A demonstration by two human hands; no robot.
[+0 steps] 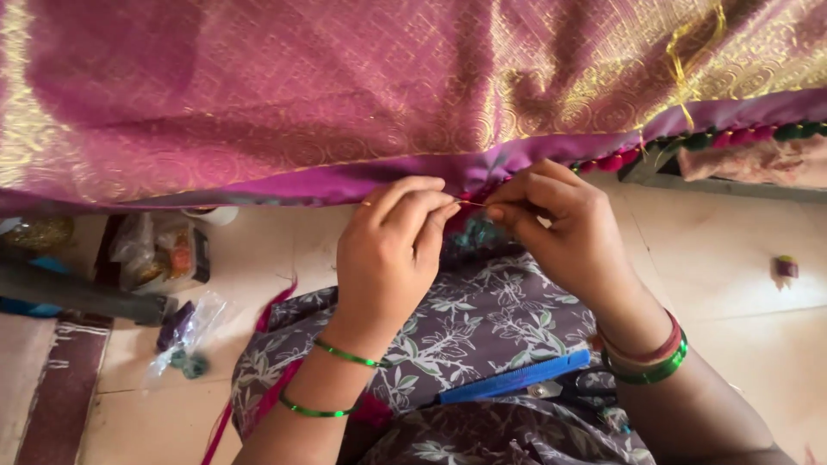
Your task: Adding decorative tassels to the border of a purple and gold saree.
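Note:
A large purple silk cloth with gold woven pattern (pixel 345 95) hangs across the top of the view. Its lower hem (pixel 362 176) runs above my hands. My left hand (pixel 388 254) pinches a thin gold thread (pixel 469 204) just under the hem. Facing it, my right hand (pixel 560 228) grips the same thread between thumb and finger. A row of red and green bead tassels (pixel 715 138) hangs along the hem to the right. Green bangles sit on both wrists.
A blue comb (pixel 517 379) and scissors (pixel 573 387) lie on my floral-print lap. On the tiled floor at left are a clear plastic bag of beads (pixel 185 336), a packet of craft bits (pixel 159 254) and a dark bar (pixel 77 293). A small bead (pixel 786 267) lies at right.

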